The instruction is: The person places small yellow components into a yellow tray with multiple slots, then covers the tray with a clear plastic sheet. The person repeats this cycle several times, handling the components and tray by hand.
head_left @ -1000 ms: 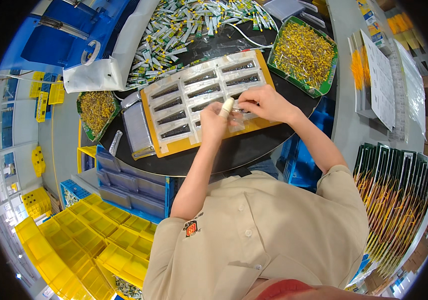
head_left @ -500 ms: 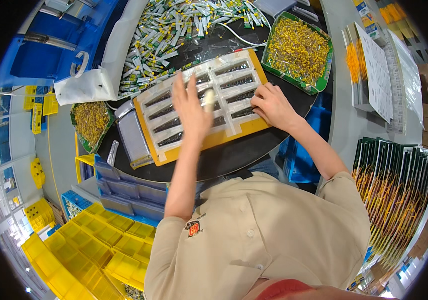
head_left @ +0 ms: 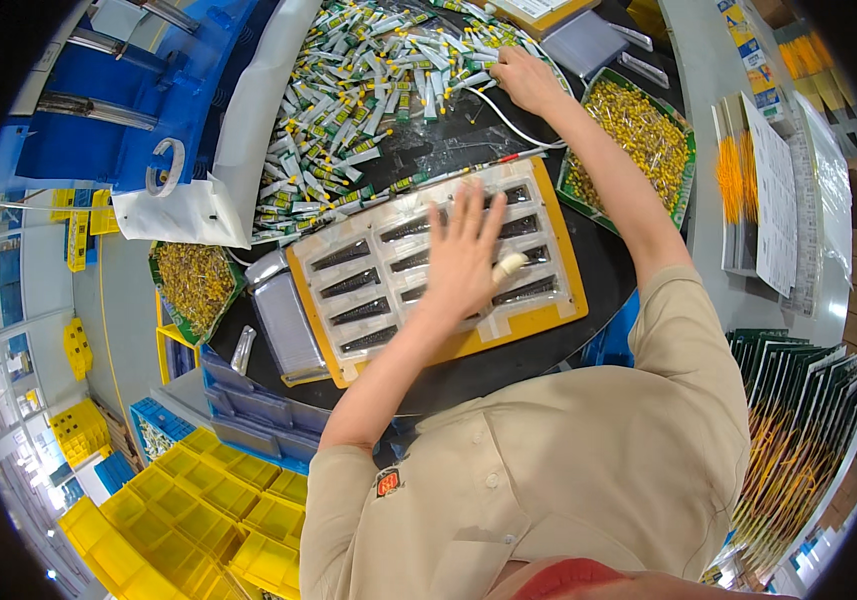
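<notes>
Four fingers (head_left: 474, 207) of the left hand (head_left: 464, 262) are spread toward twelve o'clock, palm down and gripping nothing, over the yellow-edged tray (head_left: 523, 322), which is set on the black worktop (head_left: 605, 262) at eleven o'clock from the shirt (head_left: 548, 460). Several dark wedge-shaped pieces (head_left: 360, 310) are partly hidden by that hand. At one o'clock from the tray, arm (head_left: 613, 165) outstretched, the right hand (head_left: 526, 78) is curled at the heap of tubes (head_left: 348, 110); its fingertips being obscured, whether one is grasped cannot be told.
</notes>
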{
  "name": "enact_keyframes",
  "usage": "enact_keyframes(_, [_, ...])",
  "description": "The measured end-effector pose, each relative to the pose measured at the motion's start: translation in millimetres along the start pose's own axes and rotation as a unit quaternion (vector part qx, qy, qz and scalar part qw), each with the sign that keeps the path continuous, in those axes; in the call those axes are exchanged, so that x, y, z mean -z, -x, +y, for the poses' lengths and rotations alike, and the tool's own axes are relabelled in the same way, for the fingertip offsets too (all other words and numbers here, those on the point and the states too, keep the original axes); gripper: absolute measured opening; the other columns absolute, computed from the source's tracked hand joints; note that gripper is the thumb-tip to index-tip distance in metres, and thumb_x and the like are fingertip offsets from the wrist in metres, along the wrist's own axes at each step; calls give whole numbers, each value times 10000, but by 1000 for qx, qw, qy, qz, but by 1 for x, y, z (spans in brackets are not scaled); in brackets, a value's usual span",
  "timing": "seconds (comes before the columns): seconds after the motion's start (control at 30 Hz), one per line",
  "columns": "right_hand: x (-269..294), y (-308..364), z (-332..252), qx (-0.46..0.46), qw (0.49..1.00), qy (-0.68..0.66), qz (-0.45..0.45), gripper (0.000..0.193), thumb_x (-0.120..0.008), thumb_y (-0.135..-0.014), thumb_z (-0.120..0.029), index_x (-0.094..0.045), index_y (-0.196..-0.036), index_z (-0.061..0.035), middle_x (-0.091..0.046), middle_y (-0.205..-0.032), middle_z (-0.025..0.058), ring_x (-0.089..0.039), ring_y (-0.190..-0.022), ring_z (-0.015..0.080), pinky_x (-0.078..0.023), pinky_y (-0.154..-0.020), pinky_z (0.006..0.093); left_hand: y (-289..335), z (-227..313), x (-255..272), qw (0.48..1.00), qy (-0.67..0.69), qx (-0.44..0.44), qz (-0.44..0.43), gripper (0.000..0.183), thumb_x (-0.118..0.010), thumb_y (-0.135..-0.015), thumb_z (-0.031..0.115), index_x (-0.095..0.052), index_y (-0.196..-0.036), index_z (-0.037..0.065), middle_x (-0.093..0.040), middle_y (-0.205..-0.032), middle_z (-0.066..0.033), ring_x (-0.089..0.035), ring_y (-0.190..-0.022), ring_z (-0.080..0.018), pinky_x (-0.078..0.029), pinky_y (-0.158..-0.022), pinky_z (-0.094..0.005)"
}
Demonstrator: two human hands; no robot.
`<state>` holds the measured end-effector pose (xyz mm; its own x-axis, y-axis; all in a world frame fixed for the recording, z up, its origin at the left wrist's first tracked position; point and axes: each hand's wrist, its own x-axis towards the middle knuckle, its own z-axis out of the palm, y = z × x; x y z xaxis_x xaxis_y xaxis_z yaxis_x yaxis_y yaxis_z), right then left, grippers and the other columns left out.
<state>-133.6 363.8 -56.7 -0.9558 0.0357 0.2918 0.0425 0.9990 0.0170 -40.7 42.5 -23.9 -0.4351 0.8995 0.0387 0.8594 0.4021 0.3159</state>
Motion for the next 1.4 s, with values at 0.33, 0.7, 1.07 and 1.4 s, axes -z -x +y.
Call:
enact_keyframes(0.33, [95, 106, -64, 154, 964, -184, 113, 179, -713, -838, -180, -723, -997, -98, -667, -952, 40, -612, -936, 274, -472, -850, 399, -102, -97, 29, 971, -68, -37, 225, 704, -713, -873, 261, -433, -1504, 126, -292, -1617, -179, -266, -1495, -388, -157, -1180, -662])
enact_keyframes(0.7, [35, 34, -52, 27, 974, -197, 109, 161, -694, -841, -90, -693, -999, -58, -651, -1040, 92, -610, -995, 322, -509, -893, 423, -159, -204, 26, 977, -53, -98, 180, 292, -669, -886, 70, -765, -1147, 162, -693, -1204, -63, -609, -1090, -295, -525, -933, -410])
enact_keyframes(1.07, [70, 43, -145, 186, 951, -242, 42, 181, -737, -823, -188, -649, -962, -111, -611, -907, 43, -570, -946, 252, -402, -857, 386, 35, -173, 88, 946, 101, -23, 306, 242, -743, -792, 12, -769, -1020, 88, -726, -1057, -63, -656, -961, -286, -542, -821, -386])
enact_keyframes(1.4, [16, 7, -169, 32, 960, -256, 110, 254, -718, -833, -175, -694, -1071, -86, -683, -1034, 118, -651, -996, 352, -532, -836, 489, 120, -140, 59, 958, 140, -26, 250, 243, -718, -818, 24, -769, -1044, 96, -735, -1068, -64, -658, -997, -295, -511, -896, -389])
